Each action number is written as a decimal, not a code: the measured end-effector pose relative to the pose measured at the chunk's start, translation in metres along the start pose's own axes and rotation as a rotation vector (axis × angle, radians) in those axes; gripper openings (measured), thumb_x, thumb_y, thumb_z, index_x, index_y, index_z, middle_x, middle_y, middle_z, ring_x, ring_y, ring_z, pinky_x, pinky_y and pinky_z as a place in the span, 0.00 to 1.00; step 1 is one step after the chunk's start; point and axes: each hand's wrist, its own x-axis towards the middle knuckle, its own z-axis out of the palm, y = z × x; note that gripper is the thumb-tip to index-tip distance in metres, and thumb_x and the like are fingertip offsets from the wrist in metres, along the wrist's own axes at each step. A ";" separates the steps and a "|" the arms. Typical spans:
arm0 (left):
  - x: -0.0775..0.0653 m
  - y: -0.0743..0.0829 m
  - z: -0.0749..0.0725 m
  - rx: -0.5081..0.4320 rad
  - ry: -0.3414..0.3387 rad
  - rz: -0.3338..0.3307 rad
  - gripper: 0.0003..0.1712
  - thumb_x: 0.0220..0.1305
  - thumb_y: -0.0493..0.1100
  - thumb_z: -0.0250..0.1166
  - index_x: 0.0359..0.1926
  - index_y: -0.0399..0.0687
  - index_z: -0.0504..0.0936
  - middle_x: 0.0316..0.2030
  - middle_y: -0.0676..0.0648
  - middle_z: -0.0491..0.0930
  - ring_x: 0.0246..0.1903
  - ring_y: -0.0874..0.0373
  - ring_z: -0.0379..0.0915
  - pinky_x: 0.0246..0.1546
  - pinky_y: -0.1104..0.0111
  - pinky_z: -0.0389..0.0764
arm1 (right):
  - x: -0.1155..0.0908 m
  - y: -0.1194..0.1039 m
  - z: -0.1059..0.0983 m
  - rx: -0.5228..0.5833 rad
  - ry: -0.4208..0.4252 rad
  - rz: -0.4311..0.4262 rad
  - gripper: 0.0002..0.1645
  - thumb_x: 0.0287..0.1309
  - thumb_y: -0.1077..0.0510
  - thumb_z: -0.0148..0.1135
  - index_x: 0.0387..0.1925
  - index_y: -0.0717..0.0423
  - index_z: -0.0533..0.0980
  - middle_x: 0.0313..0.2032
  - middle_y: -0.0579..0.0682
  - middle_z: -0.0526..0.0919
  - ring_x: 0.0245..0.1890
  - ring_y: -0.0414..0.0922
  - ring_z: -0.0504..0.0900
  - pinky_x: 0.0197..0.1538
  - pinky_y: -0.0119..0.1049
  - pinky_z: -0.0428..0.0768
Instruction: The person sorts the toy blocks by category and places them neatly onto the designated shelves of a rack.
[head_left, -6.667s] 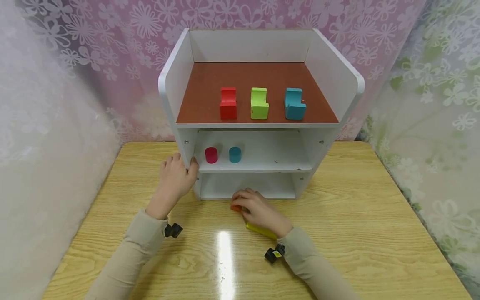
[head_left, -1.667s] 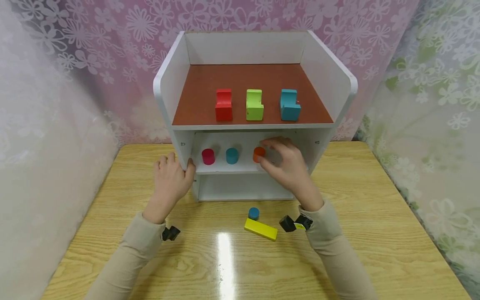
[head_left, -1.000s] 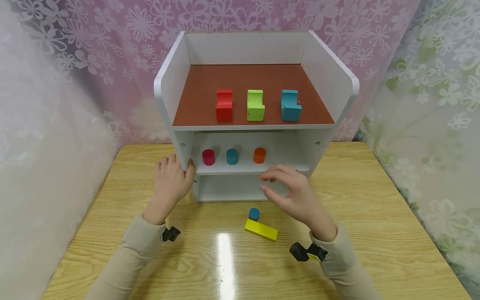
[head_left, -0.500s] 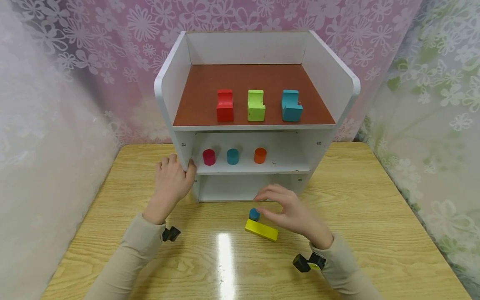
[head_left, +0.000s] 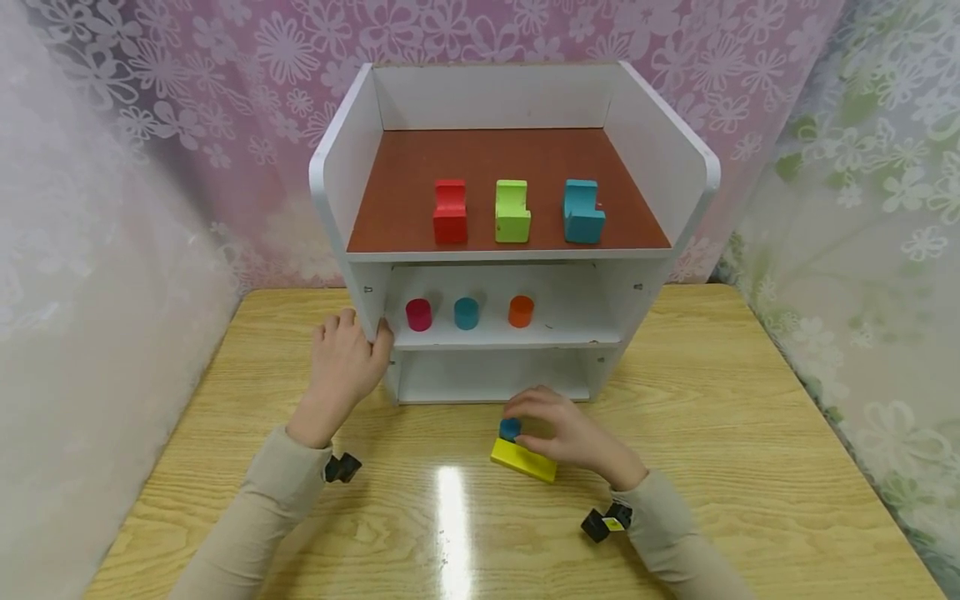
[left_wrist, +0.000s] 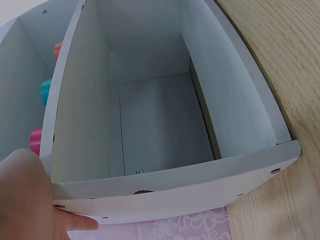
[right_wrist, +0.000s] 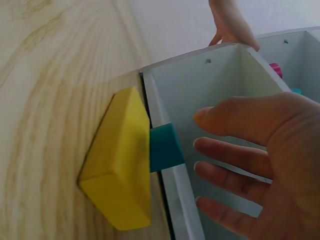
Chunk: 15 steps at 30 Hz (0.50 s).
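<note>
My left hand (head_left: 345, 367) grips the front edge of the left side panel of a white shelf unit (head_left: 633, 300), thumb on the edge. On the table, my right hand (head_left: 573, 433) reaches round a small blue cylinder block (head_left: 509, 428) with thumb and fingers spread. In the right wrist view, the fingertips stand apart from the blue cylinder block (right_wrist: 166, 148). Beside that cylinder lies a long yellow block (head_left: 523, 461). Along the middle shelf stand a pink cylinder (head_left: 418, 315), a teal cylinder (head_left: 466, 313) and an orange cylinder (head_left: 521, 312).
A red chair-shaped block (head_left: 450, 218), a lime green one (head_left: 512, 218) and a teal one (head_left: 583, 218) stand in a row on the brown top shelf. The bottom shelf (left_wrist: 165, 125) lies below the cylinders. Floral curtains (head_left: 225, 83) hang behind and beside the wooden table (head_left: 750, 467).
The orange cylinder went from the table to the middle shelf and was let go. My right hand then came down to the blue cylinder on the table. My left hand kept its place.
</note>
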 end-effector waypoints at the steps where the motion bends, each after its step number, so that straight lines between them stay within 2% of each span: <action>1: 0.000 0.000 0.000 -0.001 0.000 -0.001 0.33 0.75 0.56 0.38 0.68 0.39 0.69 0.52 0.31 0.72 0.52 0.30 0.63 0.55 0.41 0.61 | 0.000 0.001 0.001 -0.001 -0.003 0.003 0.19 0.55 0.65 0.70 0.50 0.59 0.81 0.51 0.51 0.82 0.53 0.48 0.77 0.56 0.45 0.76; 15: 0.001 0.001 0.001 0.004 -0.011 -0.007 0.33 0.75 0.56 0.39 0.67 0.38 0.70 0.53 0.32 0.73 0.52 0.31 0.64 0.55 0.42 0.62 | -0.003 0.008 0.013 -0.035 -0.061 0.029 0.19 0.56 0.64 0.68 0.51 0.60 0.81 0.53 0.53 0.81 0.54 0.48 0.77 0.56 0.44 0.77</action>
